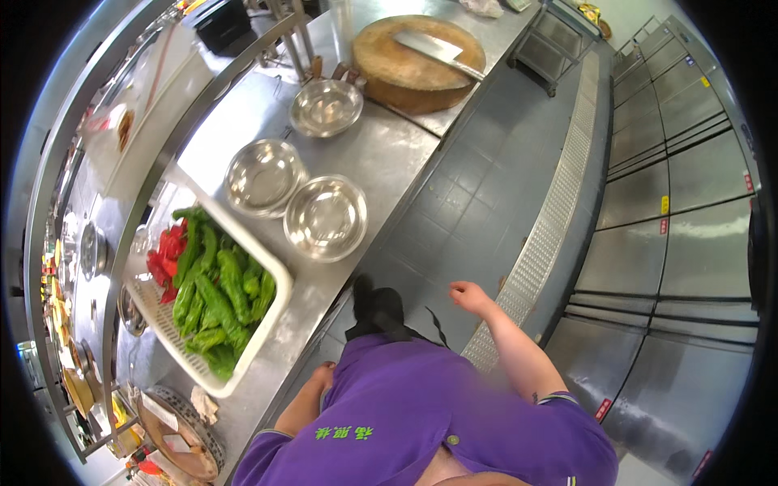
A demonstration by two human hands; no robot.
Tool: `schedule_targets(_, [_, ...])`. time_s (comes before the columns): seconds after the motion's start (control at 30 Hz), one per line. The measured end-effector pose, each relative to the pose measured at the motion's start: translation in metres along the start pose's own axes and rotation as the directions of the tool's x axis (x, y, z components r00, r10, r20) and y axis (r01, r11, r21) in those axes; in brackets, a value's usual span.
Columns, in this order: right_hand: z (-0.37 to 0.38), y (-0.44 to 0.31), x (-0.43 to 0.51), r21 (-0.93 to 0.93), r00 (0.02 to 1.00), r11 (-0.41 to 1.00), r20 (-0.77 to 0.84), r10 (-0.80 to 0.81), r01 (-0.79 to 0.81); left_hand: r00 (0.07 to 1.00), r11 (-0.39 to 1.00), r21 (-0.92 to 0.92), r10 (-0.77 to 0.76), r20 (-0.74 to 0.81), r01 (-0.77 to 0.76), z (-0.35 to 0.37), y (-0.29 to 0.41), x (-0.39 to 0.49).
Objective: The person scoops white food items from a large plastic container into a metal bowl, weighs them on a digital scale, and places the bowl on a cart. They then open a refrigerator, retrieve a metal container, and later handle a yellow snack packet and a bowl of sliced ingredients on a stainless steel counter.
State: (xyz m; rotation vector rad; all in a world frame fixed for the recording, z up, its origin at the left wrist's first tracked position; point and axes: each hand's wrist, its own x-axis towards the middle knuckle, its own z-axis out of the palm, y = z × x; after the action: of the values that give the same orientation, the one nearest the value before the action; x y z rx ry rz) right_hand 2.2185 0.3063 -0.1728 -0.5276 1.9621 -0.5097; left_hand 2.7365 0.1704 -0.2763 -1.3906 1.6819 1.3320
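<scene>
My left hand (324, 372) hangs low beside the counter's front edge, partly hidden against my purple shirt. Its fingers cannot be made out. Over the floor on the other side, my right hand (468, 296) swings free with loosely curled fingers and nothing visible in it. The white plastic basket (281, 290) on the steel counter is nearest to my left hand. Long green peppers (222, 297) fill most of it, with red peppers (167, 255) at its far-left side. Ahead of the basket stand three steel bowls (326, 219), (267, 178), (327, 108) with no food visible inside.
A cleaver (428, 45) lies on a thick round wooden chopping block (419, 73), its handle over the block's edge. Steel shelf rails (200, 115) run along the counter's left. A wheeled cart (553, 42) stands ahead. Steel cabinets (638, 255) line the right, beside a floor grate (547, 219).
</scene>
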Motion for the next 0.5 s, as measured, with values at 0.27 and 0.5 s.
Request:
schedule_targets(0.27, [-0.265,0.079,0.095,-0.142,0.952,0.99,-0.302,-0.052,0.009,0.987,0.996,0.079,-0.04,0.153,0.028,0.028,0.16,0.152])
schedule_targets(0.5, [-0.375,0.246,0.052,-0.026,0.793,0.963,-0.574,0.205,-0.268,0.981,0.958,0.246,0.109,0.161,-0.147,-0.027,0.415,0.238])
